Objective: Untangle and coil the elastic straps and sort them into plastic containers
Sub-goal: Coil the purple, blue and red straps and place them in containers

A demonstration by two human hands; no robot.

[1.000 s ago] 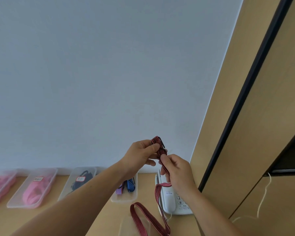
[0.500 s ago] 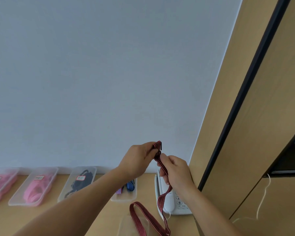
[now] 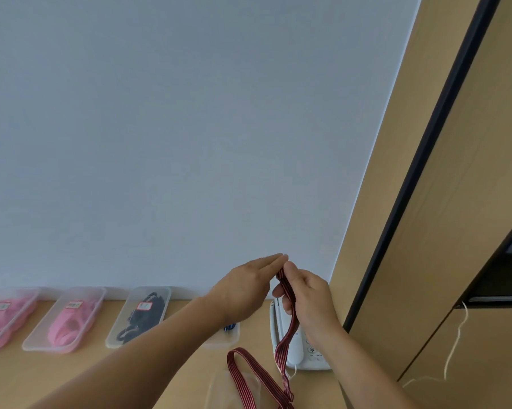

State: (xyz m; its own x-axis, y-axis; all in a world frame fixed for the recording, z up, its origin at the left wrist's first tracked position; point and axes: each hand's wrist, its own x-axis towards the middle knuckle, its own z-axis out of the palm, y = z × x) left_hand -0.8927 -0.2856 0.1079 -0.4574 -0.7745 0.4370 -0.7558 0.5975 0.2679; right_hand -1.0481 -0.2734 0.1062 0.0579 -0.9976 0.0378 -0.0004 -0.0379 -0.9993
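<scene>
Elastic strap, likely light and limp, is dangling below the right hand, its grip pinching the upper end, the surest hold; left hand straight-fingered alongside.

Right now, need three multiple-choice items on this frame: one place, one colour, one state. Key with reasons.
1. The white telephone stands: A) left of the pink straps; B) right of the black-strap container; C) on the wall.
2. The held strap is: A) pink; B) plain blue; C) red with dark stripes.
3. The left hand has its fingers: A) straight; B) in a fist; C) round the telephone.
Key: 1B, it sits past the containers' right end; 2C, stripes show below the right hand; 3A, they point out flat.
</scene>
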